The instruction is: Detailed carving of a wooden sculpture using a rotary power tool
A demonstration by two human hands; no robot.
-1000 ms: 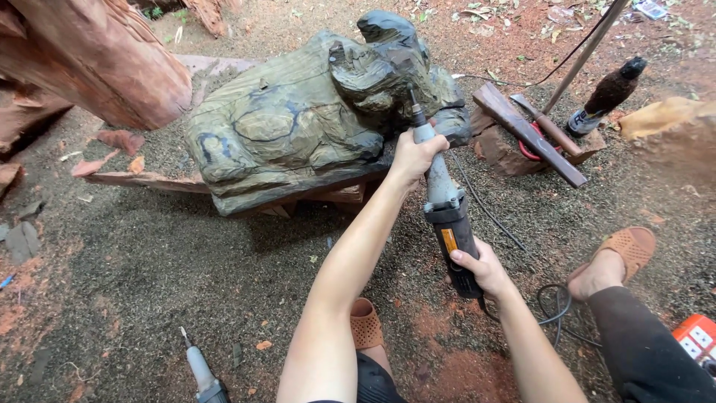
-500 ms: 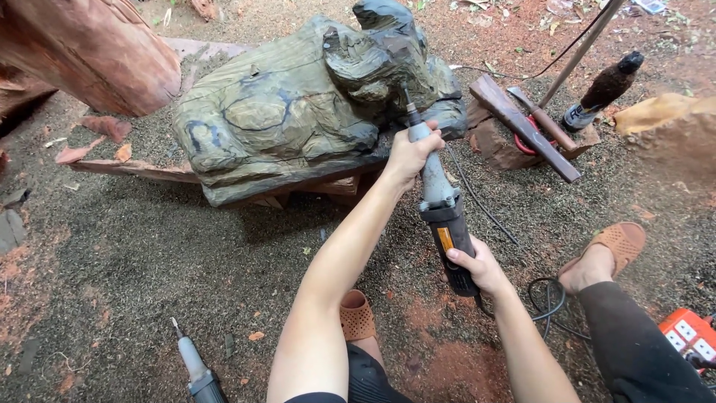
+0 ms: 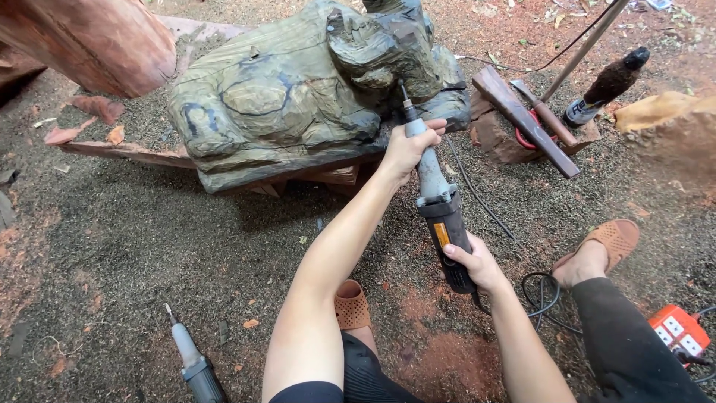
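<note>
Seen from the head camera, a long-necked die grinder (image 3: 438, 200) is gripped in both hands: the left hand (image 3: 406, 149) is closed around its metal neck, the right hand (image 3: 474, 263) around its dark rear body. Its bit is pressed against a grey-green carved wooden sculpture (image 3: 298, 97) resting on the sawdust-strewn ground (image 3: 134, 246).

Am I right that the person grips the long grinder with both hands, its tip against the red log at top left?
Not quite: the head view shows the grinder, gripped by left hand and right hand, with its tip against the grey-green carved wood block, not the red log.
</note>
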